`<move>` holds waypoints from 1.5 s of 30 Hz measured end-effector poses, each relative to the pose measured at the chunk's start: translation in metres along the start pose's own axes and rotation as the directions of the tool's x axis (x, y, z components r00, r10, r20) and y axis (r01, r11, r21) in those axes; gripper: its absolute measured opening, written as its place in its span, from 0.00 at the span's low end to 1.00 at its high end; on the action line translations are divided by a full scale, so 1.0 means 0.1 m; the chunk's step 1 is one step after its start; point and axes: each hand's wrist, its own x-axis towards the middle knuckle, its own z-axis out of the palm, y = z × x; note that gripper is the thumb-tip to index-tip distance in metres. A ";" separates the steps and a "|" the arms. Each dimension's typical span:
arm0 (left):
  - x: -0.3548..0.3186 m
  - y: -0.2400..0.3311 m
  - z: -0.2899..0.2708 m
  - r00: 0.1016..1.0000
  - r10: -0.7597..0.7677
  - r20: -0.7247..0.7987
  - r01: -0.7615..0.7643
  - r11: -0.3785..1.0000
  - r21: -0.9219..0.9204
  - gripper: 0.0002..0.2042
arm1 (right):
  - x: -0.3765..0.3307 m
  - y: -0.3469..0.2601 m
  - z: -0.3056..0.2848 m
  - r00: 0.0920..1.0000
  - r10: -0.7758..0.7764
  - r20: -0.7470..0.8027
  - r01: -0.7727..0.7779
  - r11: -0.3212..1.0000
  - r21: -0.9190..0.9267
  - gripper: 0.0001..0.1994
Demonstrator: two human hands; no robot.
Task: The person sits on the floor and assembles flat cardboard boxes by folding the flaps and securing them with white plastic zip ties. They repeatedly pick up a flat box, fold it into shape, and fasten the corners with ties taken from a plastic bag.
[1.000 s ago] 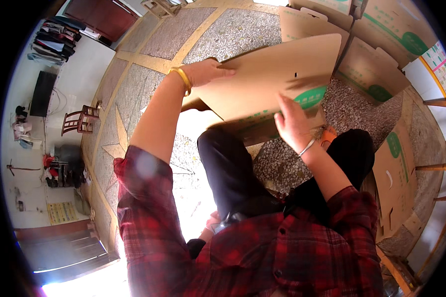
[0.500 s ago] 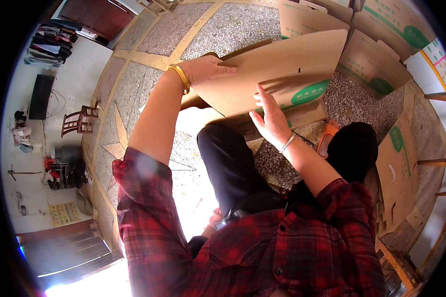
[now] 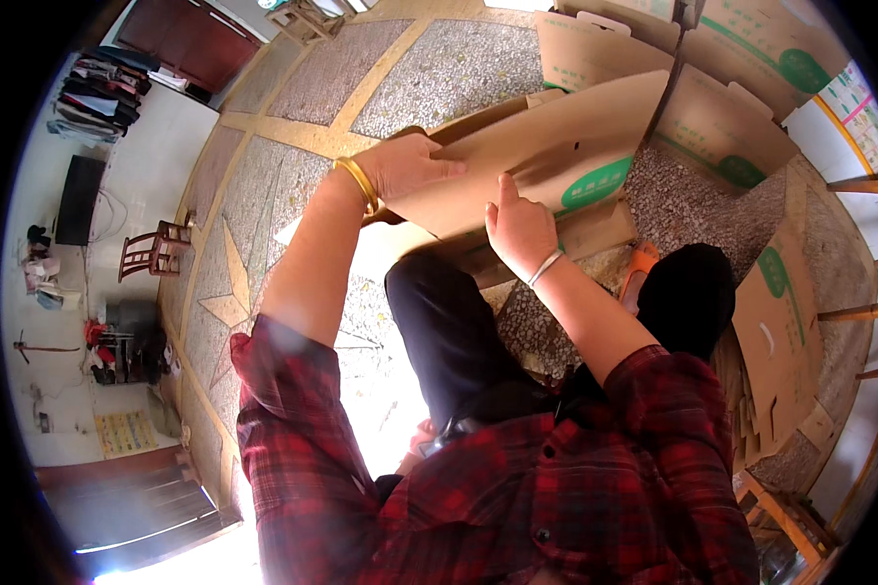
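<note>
Left hand (image 3: 408,168): upper centre of frame, gold bangle at the wrist; fingers laid flat and together on the near panel of the flat cardboard box (image 3: 546,156), thumb hidden beneath, so likely clasping its edge.
Right hand (image 3: 520,226): centre frame, thin bracelet at the wrist; fingers curled against the lower edge of the same panel, thumb pointing up onto its face. Whether it grips or only presses, cannot tell.
Box: brown, green oval print, tilted above the knees, centre to upper right.
Step, as judged: working a flattened carton open or folding a flap; panels not yet squared.
Next move calls for: both hands steady on opposite edges, pressure along the crease, not the face.
Surroundings: more flat cartons (image 3: 741,127) upper right and along the right edge (image 3: 780,331); terrazzo floor (image 3: 293,97); wooden chair (image 3: 151,252) at left.
</note>
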 end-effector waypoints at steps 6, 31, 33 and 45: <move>-0.05 0.21 -0.01 0.999 0.018 0.027 -0.019 1.000 0.015 0.19 | -0.24 0.57 -0.02 0.978 -0.187 0.096 0.120 0.872 0.475 0.26; -1.20 -1.49 0.88 0.450 -0.214 -0.867 -0.348 0.852 -0.391 0.12 | -0.27 0.17 -1.31 0.905 -0.423 -0.049 0.400 0.884 -0.243 0.07; -1.28 -2.06 1.52 0.577 -0.503 -0.643 -0.056 0.761 -0.646 0.17 | -0.23 0.15 -1.24 0.909 -0.412 -0.062 0.374 0.873 -0.313 0.07; -2.13 -3.75 5.04 0.407 -0.899 0.160 0.794 0.262 -0.549 0.32 | -0.20 0.33 -1.18 0.970 -0.208 -0.127 0.132 0.886 -0.444 0.13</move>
